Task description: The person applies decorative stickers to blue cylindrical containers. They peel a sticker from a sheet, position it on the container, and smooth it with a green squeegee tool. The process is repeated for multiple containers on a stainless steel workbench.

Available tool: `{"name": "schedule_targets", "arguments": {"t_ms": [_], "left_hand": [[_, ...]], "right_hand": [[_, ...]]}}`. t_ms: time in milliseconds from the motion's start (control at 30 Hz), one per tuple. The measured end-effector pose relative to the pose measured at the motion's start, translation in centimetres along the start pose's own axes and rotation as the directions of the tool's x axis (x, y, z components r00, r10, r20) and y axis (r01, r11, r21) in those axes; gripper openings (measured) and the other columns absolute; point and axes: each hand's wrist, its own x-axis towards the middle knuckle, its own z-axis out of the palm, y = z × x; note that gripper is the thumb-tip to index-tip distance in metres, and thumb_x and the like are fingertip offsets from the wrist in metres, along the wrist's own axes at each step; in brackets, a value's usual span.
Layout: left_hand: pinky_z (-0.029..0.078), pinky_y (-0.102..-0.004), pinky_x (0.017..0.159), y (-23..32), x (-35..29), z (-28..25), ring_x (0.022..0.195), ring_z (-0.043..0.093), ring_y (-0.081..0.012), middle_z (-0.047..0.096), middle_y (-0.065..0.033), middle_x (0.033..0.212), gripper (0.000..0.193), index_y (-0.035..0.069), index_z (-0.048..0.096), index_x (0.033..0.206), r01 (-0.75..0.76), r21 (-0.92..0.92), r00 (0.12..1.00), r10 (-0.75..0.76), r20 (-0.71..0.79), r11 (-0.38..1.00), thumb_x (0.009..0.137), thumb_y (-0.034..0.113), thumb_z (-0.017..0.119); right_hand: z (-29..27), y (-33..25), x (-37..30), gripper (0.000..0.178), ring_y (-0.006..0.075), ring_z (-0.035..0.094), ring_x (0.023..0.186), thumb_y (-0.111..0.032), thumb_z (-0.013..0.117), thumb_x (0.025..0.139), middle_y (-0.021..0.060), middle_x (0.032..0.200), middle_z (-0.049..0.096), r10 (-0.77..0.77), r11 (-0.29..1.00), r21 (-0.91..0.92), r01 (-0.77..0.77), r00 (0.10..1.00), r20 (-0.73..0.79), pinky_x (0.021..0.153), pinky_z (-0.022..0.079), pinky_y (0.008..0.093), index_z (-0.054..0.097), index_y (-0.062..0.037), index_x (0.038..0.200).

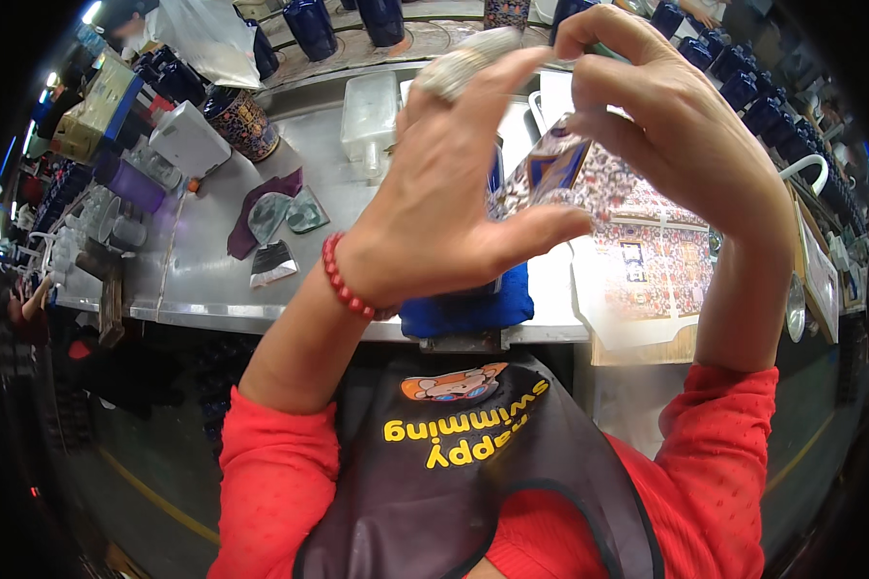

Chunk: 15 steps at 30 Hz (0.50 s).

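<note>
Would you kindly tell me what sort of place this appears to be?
Probably a factory workshop, perhaps for decorating vessels: many similar dark blue vessels stand around a metal workbench, with a patterned sheet at its right.

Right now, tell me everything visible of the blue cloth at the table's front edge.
The blue cloth is vivid blue, soft-looking and apparently folded. It lies at the front edge of the metal table, above a dark block. Something dark blue, largely hidden by the left hand, shows at its upper edge; contact is unclear.
</note>
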Motion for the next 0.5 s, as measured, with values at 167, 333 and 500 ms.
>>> {"name": "schedule_targets", "arguments": {"t_ms": [167, 333, 500], "left_hand": [[0.037, -0.0401, 0.098, 0.6, 2.8, -0.9, 0.107, 0.055, -0.029, 0.065, -0.0134, 0.112, 0.055, 0.005, 0.063, 0.12, 0.253, -0.513, 0.968, -0.208, 0.143, 0.82, 0.085, 0.045, 0.077], [0.037, -0.0365, 0.098, 0.1, 1.7, -2.2, 0.104, 0.052, -0.0226, 0.064, -0.0096, 0.105, 0.035, 0.004, 0.065, 0.106, 0.365, -0.497, 0.911, -0.194, 0.363, 0.787, 0.087, 0.032, 0.074], [0.038, -0.0369, 0.091, 0.4, 0.8, -3.2, 0.091, 0.053, -0.0256, 0.063, -0.0056, 0.085, 0.022, 0.009, 0.065, 0.091, 0.223, -0.372, 0.946, -0.108, 0.307, 0.901, 0.085, 0.029, 0.071]], "right_hand": [[-0.4, -2.8, 0.2, 0.015, 0.0278, 0.06, 0.089, -0.006, 0.074, 0.086, 0.0135, 0.114, 0.056, 0.012, 0.999, 0.037, -0.007, 0.99, -0.142, 0.074, 0.051, 0.0381, 0.059, -0.0023, 0.086], [0.6, -3.1, -0.5, 0.019, 0.0264, 0.06, 0.086, -0.005, 0.078, 0.08, 0.0141, 0.119, 0.056, 0.034, 0.996, 0.091, -0.015, 0.975, -0.218, 0.07, 0.049, 0.0382, 0.059, -0.0023, 0.081], [1.8, -3.2, -1.4, 0.024, 0.0317, 0.062, 0.102, -0.007, 0.08, 0.078, 0.0148, 0.122, 0.057, 0.048, 0.998, 0.062, -0.032, 0.959, -0.279, 0.08, 0.052, 0.0383, 0.056, -0.004, 0.079]]}}
